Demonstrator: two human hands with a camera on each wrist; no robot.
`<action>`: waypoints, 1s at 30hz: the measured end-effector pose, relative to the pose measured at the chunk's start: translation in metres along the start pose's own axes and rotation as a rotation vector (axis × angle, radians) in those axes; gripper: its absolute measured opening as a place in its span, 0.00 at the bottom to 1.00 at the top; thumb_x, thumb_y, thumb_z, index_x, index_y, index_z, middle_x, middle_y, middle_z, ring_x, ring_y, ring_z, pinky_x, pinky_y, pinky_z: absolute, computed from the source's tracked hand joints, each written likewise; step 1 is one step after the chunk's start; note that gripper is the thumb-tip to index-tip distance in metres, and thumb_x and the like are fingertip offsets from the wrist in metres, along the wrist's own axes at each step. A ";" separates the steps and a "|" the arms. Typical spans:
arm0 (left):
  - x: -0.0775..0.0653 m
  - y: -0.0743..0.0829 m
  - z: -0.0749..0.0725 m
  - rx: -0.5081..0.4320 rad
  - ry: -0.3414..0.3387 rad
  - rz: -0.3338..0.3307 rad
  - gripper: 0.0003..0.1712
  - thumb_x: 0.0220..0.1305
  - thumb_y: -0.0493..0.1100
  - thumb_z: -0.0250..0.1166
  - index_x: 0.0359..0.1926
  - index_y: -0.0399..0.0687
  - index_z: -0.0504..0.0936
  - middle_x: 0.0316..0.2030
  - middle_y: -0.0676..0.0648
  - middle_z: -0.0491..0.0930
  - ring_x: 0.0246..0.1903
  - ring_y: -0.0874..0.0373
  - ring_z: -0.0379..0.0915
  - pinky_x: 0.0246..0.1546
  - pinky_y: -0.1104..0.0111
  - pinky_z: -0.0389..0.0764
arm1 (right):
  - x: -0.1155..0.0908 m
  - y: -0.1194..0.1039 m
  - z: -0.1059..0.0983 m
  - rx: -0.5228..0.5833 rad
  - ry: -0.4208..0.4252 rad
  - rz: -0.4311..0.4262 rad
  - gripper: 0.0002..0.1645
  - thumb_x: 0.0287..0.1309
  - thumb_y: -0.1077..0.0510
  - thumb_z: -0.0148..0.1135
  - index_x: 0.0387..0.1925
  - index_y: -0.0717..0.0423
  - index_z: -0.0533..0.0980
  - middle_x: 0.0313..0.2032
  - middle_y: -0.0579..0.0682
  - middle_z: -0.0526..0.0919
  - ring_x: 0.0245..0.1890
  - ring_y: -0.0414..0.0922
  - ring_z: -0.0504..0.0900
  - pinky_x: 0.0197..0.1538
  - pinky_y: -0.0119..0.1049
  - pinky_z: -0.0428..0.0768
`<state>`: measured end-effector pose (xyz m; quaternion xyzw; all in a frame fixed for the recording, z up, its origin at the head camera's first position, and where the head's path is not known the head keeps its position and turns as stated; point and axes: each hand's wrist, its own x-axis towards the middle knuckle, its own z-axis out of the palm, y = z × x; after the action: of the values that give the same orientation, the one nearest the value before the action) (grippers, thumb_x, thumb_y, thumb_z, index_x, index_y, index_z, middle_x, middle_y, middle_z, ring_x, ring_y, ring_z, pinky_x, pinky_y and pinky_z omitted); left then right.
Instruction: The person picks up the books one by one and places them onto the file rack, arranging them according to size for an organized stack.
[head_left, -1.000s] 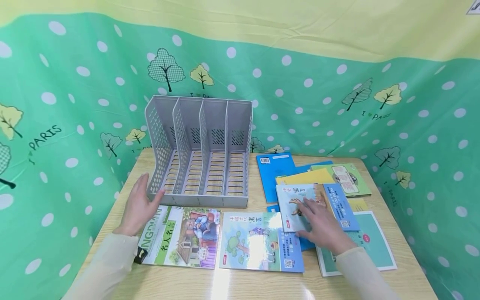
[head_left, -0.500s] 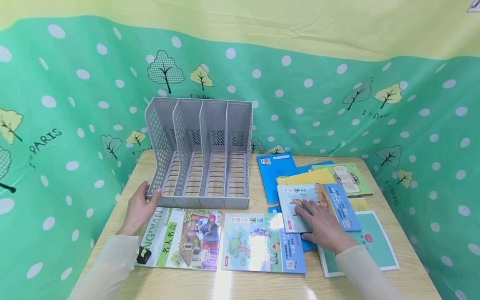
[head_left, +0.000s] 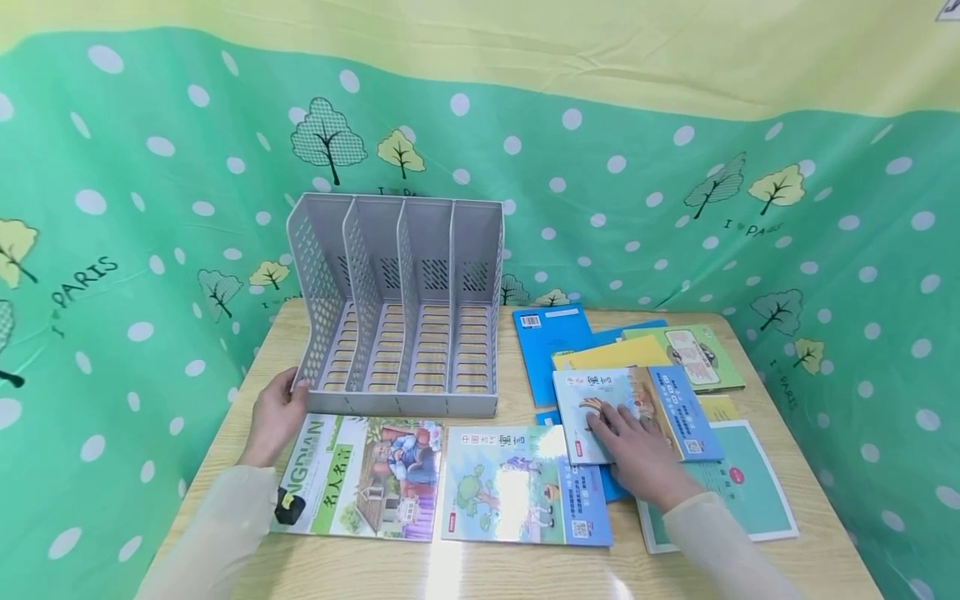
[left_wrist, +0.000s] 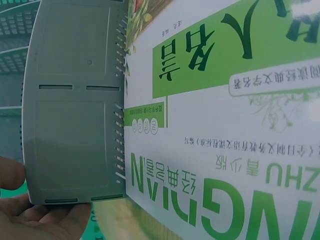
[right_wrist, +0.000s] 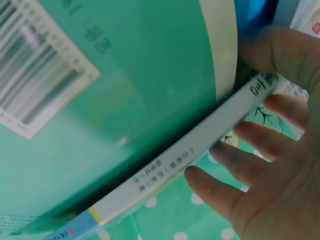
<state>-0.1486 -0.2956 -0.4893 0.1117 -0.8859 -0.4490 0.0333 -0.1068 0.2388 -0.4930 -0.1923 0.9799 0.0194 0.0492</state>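
Note:
A grey file rack point(head_left: 401, 404) with upright perforated dividers stands at the back left of the table. My left hand point(head_left: 276, 414) grips its front left corner; in the left wrist view the thumb point(left_wrist: 11, 172) and the curled fingers lie about that corner. On the right, my right hand point(head_left: 643, 450) holds a blue-and-white picture-cover book point(head_left: 607, 417) by its near edge. Its fingers spread over the cover, and in the right wrist view the thumb point(right_wrist: 265, 52) is on the other side of the white spine point(right_wrist: 170, 155).
Beneath and around that book lie a teal book point(head_left: 750, 483), a yellow book point(head_left: 607, 357), a green book point(head_left: 716, 358) and blue books point(head_left: 543, 342). In front of the rack, a green-and-white book point(head_left: 375, 479) and another picture-cover book point(head_left: 502, 492) lie side by side.
My left hand has moved down and closed on the rack's front left corner. The right hand has shifted slightly at the book's near edge, its thumb now hidden in the head view.

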 end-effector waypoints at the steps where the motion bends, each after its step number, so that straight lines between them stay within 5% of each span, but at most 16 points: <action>1: 0.000 0.000 0.000 -0.007 0.003 -0.005 0.29 0.76 0.46 0.40 0.70 0.33 0.54 0.60 0.29 0.67 0.58 0.35 0.67 0.55 0.45 0.72 | 0.000 -0.001 0.001 -0.008 0.006 0.000 0.41 0.57 0.59 0.65 0.70 0.48 0.61 0.70 0.57 0.58 0.69 0.62 0.56 0.65 0.65 0.59; 17: 0.003 -0.002 0.006 -0.038 0.054 -0.057 0.28 0.75 0.45 0.40 0.69 0.34 0.58 0.60 0.31 0.68 0.58 0.38 0.67 0.55 0.46 0.73 | -0.006 -0.005 0.011 -0.074 0.104 0.051 0.38 0.59 0.57 0.64 0.69 0.53 0.61 0.67 0.60 0.64 0.65 0.65 0.62 0.57 0.68 0.67; 25: 0.003 -0.001 0.006 -0.035 0.042 -0.079 0.28 0.76 0.46 0.41 0.70 0.36 0.58 0.61 0.33 0.68 0.60 0.39 0.66 0.56 0.46 0.72 | -0.009 -0.002 0.016 -0.063 0.085 0.194 0.49 0.47 0.52 0.73 0.69 0.56 0.60 0.66 0.67 0.61 0.64 0.71 0.58 0.55 0.74 0.63; 30: 0.002 0.000 0.004 -0.052 0.023 -0.068 0.28 0.76 0.45 0.40 0.70 0.35 0.57 0.62 0.31 0.66 0.60 0.37 0.65 0.59 0.46 0.69 | -0.010 0.000 0.016 -0.070 0.078 0.227 0.49 0.49 0.50 0.72 0.69 0.57 0.60 0.65 0.69 0.61 0.63 0.73 0.58 0.50 0.76 0.65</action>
<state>-0.1511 -0.2931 -0.4914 0.1462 -0.8693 -0.4712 0.0311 -0.0957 0.2434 -0.5083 -0.0824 0.9953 0.0513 0.0019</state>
